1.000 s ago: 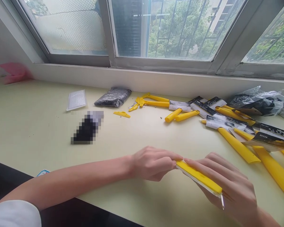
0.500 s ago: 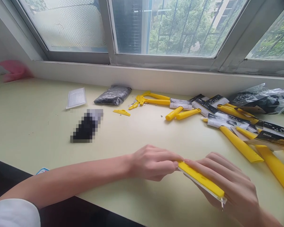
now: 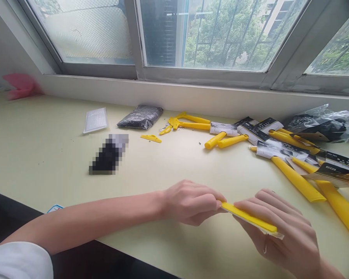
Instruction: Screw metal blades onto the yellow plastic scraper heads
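Observation:
A long, flat yellow plastic bar (image 3: 250, 216) slants between my two hands above the tabletop. Along its underside runs a pale layer, with a clear edge poking out at the near right end. My left hand (image 3: 196, 203) pinches the bar's far left tip between thumb and fingers. My right hand (image 3: 282, 228) grips the bar from the right, fingers along its upper side. Just below the bar's right end, a small thin metallic piece (image 3: 265, 247) shows against my right palm; what it is I cannot tell.
Yellow handles (image 3: 298, 178) with printed cards lie on the right. Yellow scraper-like tools (image 3: 192, 124) and a loose yellow piece (image 3: 151, 138) lie farther back, near a dark plastic-wrapped packet (image 3: 141, 117) and a white tray (image 3: 95, 120). A pixelated dark object (image 3: 107, 155) sits left.
The bar has tipped, so more of its narrow edge faces me. My right fingers have drawn back slightly from its left tip; the metallic piece has shifted left and up.

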Action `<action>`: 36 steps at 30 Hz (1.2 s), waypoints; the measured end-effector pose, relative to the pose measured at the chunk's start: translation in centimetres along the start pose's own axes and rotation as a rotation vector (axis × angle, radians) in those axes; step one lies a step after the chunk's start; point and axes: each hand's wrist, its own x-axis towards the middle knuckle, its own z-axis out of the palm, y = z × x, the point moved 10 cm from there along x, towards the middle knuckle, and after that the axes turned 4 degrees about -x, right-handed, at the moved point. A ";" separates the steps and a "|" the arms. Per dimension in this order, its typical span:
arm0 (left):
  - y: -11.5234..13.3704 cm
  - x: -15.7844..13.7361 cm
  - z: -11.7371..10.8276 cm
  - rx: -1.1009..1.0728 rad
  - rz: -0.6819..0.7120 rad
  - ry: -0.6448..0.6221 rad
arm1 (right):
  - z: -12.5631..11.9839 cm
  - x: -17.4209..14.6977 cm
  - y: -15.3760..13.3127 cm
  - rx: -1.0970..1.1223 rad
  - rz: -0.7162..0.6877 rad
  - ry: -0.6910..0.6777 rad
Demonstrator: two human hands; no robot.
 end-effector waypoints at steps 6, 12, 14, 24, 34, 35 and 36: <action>0.1 -0.1 0.1 0.003 0.019 -0.009 | -0.1 0.2 -0.1 0.002 -0.004 0.010; 0.4 -0.4 0.3 0.029 0.032 -0.037 | -0.1 -0.5 0.0 0.003 -0.021 0.029; 0.4 -0.4 0.3 0.026 0.031 -0.039 | -0.3 -0.5 0.0 -0.002 -0.020 0.048; 0.3 0.0 0.1 0.016 0.023 -0.011 | -0.4 -0.3 -0.3 -0.003 -0.029 0.039; 0.6 -0.1 0.3 0.064 0.045 -0.025 | 0.1 -0.4 -0.6 -0.041 -0.063 -0.041; 0.5 -0.1 0.3 0.060 0.042 -0.028 | 0.1 -0.4 -0.6 -0.040 -0.059 -0.040; 0.5 -0.1 0.3 0.051 0.038 -0.029 | 0.1 -0.4 -0.6 -0.035 -0.056 -0.036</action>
